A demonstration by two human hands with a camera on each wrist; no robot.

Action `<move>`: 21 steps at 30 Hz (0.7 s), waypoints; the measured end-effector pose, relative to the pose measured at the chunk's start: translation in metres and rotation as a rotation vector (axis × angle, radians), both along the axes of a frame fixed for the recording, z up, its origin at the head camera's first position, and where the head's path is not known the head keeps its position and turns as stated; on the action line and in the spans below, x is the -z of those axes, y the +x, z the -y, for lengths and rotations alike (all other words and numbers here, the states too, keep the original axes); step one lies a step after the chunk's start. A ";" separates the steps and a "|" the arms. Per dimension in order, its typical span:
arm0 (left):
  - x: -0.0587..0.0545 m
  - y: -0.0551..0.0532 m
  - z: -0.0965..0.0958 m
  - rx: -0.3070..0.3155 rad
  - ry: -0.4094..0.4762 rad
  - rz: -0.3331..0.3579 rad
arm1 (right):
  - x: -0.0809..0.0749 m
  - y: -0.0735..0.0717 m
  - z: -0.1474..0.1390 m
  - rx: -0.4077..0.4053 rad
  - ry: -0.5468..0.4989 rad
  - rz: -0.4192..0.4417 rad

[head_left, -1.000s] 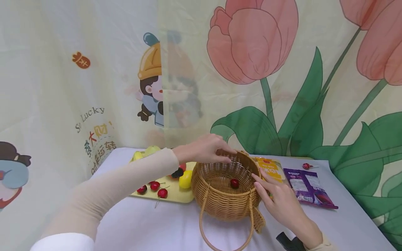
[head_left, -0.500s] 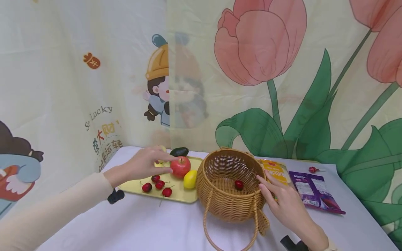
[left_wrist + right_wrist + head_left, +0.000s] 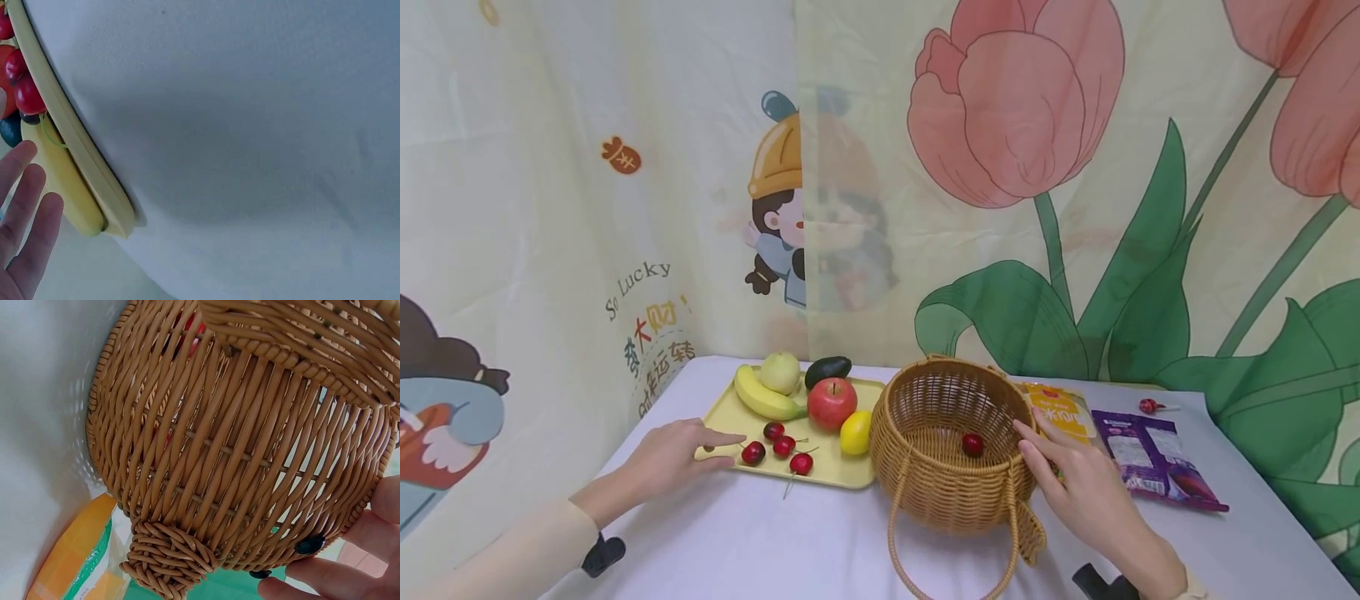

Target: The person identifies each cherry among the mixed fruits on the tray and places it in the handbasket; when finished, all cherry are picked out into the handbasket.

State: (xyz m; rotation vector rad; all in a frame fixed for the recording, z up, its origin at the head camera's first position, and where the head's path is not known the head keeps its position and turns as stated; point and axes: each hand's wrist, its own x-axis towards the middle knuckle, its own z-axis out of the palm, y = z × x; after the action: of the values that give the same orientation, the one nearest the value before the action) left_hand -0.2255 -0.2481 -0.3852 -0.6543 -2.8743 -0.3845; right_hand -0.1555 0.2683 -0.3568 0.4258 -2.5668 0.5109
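My left hand is at the front left edge of the yellow tray, thumb and index finger stretched apart toward a red cherry. Its fingers look straight, with nothing held. Several other cherries with stems lie beside that one; the stem of one hangs over the tray edge. My right hand touches the right rim of a wicker basket with extended fingers. One cherry lies inside the basket, whose handle hangs down in front.
On the tray also lie a banana, a pale green round fruit, an avocado, an apple and a lemon. Right of the basket are a yellow packet, a purple packet and a lollipop.
My left hand has moved from above the basket, leftward past the apple, down to the tray's front left edge. The right hand stays on the basket rim.
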 end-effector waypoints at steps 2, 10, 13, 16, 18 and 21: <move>0.000 -0.001 -0.001 0.015 -0.004 -0.015 | 0.000 0.000 0.000 0.001 -0.001 0.001; 0.000 -0.016 -0.016 0.081 -0.063 0.022 | 0.000 -0.001 0.000 -0.010 -0.008 -0.009; 0.003 -0.022 -0.020 0.098 -0.083 0.039 | -0.001 -0.001 0.000 -0.010 -0.001 -0.006; 0.006 -0.025 -0.022 0.098 -0.081 0.045 | -0.001 -0.001 0.000 -0.010 0.006 -0.002; 0.007 -0.026 -0.023 0.090 -0.073 0.057 | -0.001 0.000 0.000 -0.009 0.008 0.002; 0.008 -0.028 -0.026 0.072 -0.061 0.076 | -0.002 0.000 -0.001 -0.002 0.008 0.012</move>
State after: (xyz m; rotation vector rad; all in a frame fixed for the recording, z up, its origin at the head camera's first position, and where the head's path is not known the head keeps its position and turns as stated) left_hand -0.2534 -0.2223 -0.3935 -0.7719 -2.9511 -0.3394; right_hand -0.1552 0.2690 -0.3550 0.4296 -2.5813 0.5054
